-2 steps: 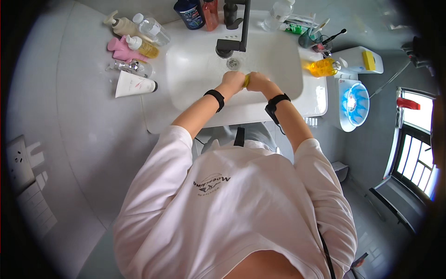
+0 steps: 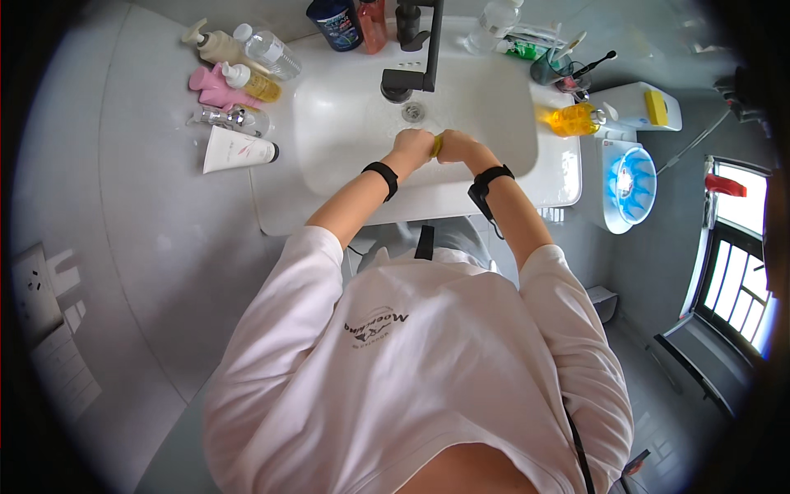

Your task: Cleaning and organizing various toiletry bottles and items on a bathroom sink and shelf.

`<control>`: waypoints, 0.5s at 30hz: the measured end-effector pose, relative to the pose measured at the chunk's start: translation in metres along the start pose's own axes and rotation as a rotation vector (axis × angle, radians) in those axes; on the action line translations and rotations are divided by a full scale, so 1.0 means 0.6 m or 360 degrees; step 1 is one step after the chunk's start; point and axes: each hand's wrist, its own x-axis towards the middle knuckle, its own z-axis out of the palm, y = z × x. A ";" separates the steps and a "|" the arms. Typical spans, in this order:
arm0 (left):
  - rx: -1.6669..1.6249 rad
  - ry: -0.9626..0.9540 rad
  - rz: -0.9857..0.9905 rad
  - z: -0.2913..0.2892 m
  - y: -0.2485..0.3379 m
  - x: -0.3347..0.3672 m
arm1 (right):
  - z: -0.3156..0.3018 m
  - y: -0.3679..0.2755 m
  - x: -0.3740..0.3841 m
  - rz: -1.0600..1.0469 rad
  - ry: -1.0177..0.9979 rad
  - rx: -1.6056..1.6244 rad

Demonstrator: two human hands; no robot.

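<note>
From where I stand, the bare left hand (image 2: 413,149) and bare right hand (image 2: 459,148) look closed around a mostly hidden, yellow, soft-looking piece (image 2: 436,146) above the near part of the glossy white rectangular basin (image 2: 329,123), apparently squeezing it, with matched, firm grips called for next.

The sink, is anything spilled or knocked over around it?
I see no spill or breakage. The white tube and the orange pump bottle look tipped, pointing away from the sink, which seems odd. But the wide, bent camera view likely makes them lean, so they may well be standing.
</note>
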 end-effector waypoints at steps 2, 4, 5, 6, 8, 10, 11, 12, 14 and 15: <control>0.0022 -0.0015 -0.0038 0.003 -0.001 0.010 | -0.007 0.010 0.022 0.0012 -0.0209 -0.0029; 0.0041 -0.0034 -0.0074 0.002 0.004 0.011 | -0.008 0.020 0.033 -0.0116 -0.0307 0.0019; 0.0022 -0.0039 -0.0139 0.002 0.010 0.010 | -0.004 0.030 0.031 -0.0122 -0.0303 0.0022; 0.0005 -0.0043 -0.0188 -0.002 0.014 0.010 | 0.002 0.047 0.028 -0.0369 -0.0183 0.0271; -0.0154 -0.0056 -0.0233 -0.037 0.021 -0.023 | 0.013 0.056 0.007 -0.0645 -0.0061 0.0509; -0.0319 -0.0041 -0.0286 -0.060 0.006 -0.052 | 0.011 0.046 -0.047 -0.0570 -0.0116 0.1110; -0.0683 -0.0132 -0.0243 -0.059 -0.009 -0.065 | 0.013 0.046 -0.064 -0.0580 -0.0108 0.1101; -0.1044 -0.0226 -0.0185 -0.056 -0.019 -0.074 | 0.013 0.046 -0.083 -0.0736 -0.0180 0.1301; -0.1363 -0.0249 -0.0185 -0.063 -0.031 -0.085 | 0.017 0.040 -0.115 -0.0892 -0.0244 0.1496; -0.1898 -0.0413 -0.0381 -0.099 -0.030 -0.095 | 0.016 0.035 -0.131 -0.0891 -0.0277 0.1843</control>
